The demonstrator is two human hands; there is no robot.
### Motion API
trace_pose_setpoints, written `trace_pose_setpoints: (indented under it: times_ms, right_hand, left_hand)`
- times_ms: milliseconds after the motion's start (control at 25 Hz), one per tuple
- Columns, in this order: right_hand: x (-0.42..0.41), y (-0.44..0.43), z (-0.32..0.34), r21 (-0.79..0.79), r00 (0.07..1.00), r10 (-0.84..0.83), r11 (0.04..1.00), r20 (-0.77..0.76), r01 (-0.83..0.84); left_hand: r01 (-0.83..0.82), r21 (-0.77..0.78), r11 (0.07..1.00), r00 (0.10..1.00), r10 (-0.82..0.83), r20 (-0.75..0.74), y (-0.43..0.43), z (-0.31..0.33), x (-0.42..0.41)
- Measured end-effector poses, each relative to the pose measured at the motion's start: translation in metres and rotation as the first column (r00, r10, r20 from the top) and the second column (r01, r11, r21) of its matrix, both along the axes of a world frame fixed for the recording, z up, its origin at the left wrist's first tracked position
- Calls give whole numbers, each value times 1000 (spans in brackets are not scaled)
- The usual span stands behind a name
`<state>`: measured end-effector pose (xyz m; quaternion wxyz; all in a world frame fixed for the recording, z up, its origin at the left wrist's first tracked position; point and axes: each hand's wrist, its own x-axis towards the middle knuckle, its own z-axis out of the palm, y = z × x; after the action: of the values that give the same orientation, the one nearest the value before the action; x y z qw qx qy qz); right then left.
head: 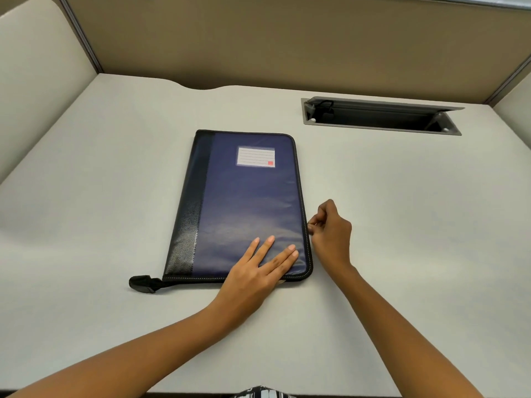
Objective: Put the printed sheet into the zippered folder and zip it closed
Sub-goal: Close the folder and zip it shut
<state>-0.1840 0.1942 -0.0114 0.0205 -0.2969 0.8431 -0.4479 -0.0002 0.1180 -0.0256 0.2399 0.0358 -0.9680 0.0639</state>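
Your zippered folder point(244, 202) lies flat near the middle of the desk point(402, 196), spine to the left, its long sides running away from you. It is navy with a black grained strip down the left side and black zip trim around the other edges. A black tab point(142, 283) sticks out past the near left corner onto the desk.

Your left hand point(258, 271) rests palm down on the near right part of the cover, fingers point(268, 244) spread and flat — it grips nothing, only presses. Your right hand point(330, 231) sits just beside the folder's right edge, about two thirds of the way toward you, fingers curled in with thumb and fingertips pinched together at the zip track. The zipper pull itself is too small to make out, so you cannot tell for certain what the pinch holds.

A thin pale sliver shows at the folder's near edge, just under your left hand; whether it is the printed sheet cannot be told.

There is open desk on every side: wide bare surface to the left, to the right and in front of you. Back right, well apart from the folder, a cable hatch point(382, 116) stands open in the desktop. Partition panels point(287, 38) close off the back and both sides.

The cover carries a label pocket point(255, 156) with a white ruled card — the lines are blank, with a small red mark in its lower right corner, unreadable.
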Motion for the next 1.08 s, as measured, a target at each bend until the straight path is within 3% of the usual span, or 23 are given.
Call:
trace_pose_setpoints:
  times_ms: [520, 720, 840, 1000, 1080]
  right_hand:
    - [-85, -103, 13, 10, 994, -20, 1000, 105, 19]
    - [-101, -116, 12, 11, 994, 75, 997, 80, -76]
    - [-104, -111, 4, -17, 992, 108, 994, 66, -107]
    - [-106, -110, -3, 54, 993, 109, 993, -54, -106]
    - [-109, -110, -5, 51, 992, 104, 994, -66, -101]
  left_hand:
    - [37, 18, 999, 994, -39, 102, -6, 10, 0]
    - [103, 123, 987, 974, -126, 191, -15, 15, 2]
    - [223, 179, 958, 925, -266, 271, -45, 32, -25]
    - [238, 413, 879, 821, -409, 398, -84, 51, -98]
    - [286, 411, 866, 769, -463, 440, -99, 53, -132]
